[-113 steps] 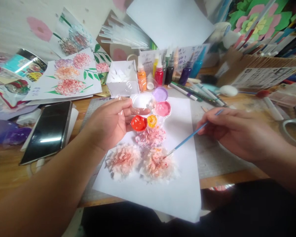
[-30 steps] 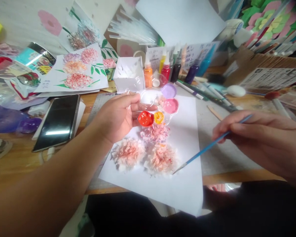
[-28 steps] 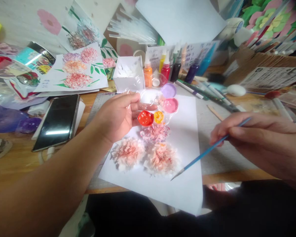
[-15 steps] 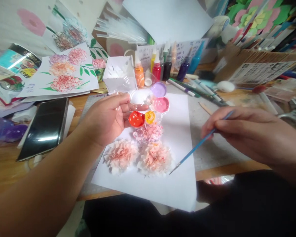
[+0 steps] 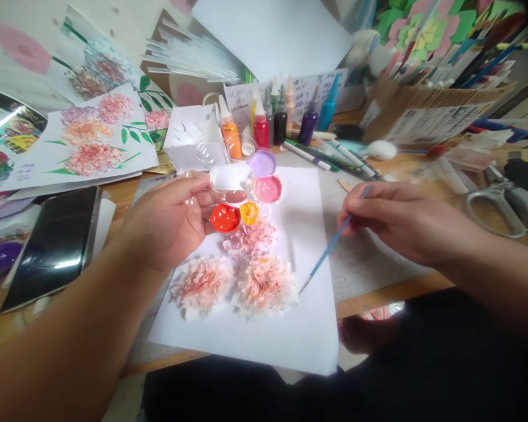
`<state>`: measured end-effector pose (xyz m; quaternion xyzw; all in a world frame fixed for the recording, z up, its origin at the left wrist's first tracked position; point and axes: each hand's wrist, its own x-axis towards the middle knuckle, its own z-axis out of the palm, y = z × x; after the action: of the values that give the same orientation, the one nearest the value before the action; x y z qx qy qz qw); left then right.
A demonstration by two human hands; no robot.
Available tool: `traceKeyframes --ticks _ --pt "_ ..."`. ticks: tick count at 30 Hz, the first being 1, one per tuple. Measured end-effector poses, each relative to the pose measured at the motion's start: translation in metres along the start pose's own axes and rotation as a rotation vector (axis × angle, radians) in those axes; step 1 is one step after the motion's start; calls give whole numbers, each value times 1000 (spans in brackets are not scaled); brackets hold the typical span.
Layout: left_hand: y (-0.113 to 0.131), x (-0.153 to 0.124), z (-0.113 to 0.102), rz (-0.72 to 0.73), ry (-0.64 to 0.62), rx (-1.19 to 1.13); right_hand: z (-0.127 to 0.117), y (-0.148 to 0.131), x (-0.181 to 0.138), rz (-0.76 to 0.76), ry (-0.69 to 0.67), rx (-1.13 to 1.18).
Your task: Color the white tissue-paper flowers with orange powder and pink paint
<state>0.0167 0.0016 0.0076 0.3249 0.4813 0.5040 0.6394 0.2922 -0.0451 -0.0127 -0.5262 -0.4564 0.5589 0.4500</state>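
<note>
My left hand [image 5: 176,220] holds a clear plastic paint palette [image 5: 233,176] above the paper. Its wells carry purple, pink, red and yellow paint. Between the fingers and thumb of my right hand [image 5: 378,214] is a slim blue paintbrush [image 5: 334,240], its tip pointing down beside the right-hand flower. On the white sheet of paper [image 5: 246,346] sit three ruffled paper flowers: a pale one with a pinkish middle [image 5: 202,284] at left, a similar one [image 5: 266,284] at right, and a pink-purple flower [image 5: 250,237] behind them, partly covered by the palette.
Paint bottles [image 5: 261,126] stand in a row at the back, near a white paper box [image 5: 196,135]. Pens [image 5: 330,155] lie right of them. A phone [image 5: 53,240] rests at left below a flower picture [image 5: 97,132]. Scissors [image 5: 497,199] lie far right, near a cardboard box [image 5: 422,111].
The view has shifted, sliding the table's contents leftward. The brush tip now sits a little higher, nearer the right-hand flower's edge. Both hands keep their holds.
</note>
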Motion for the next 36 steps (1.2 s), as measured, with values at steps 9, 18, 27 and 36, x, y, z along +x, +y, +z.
traceKeyframes --ticks 9,18,27,36 --pt "-2 -6 -2 -70 -77 60 -9 -15 6 -163 185 97" --pt "-9 -9 -4 -106 -166 57 25 -17 -6 -274 132 148" --pt "-10 -9 -5 -91 -178 16 28 -16 -9 -346 168 83" --pt "-6 -1 -4 -32 -117 19 4 -20 -8 -237 275 -35"
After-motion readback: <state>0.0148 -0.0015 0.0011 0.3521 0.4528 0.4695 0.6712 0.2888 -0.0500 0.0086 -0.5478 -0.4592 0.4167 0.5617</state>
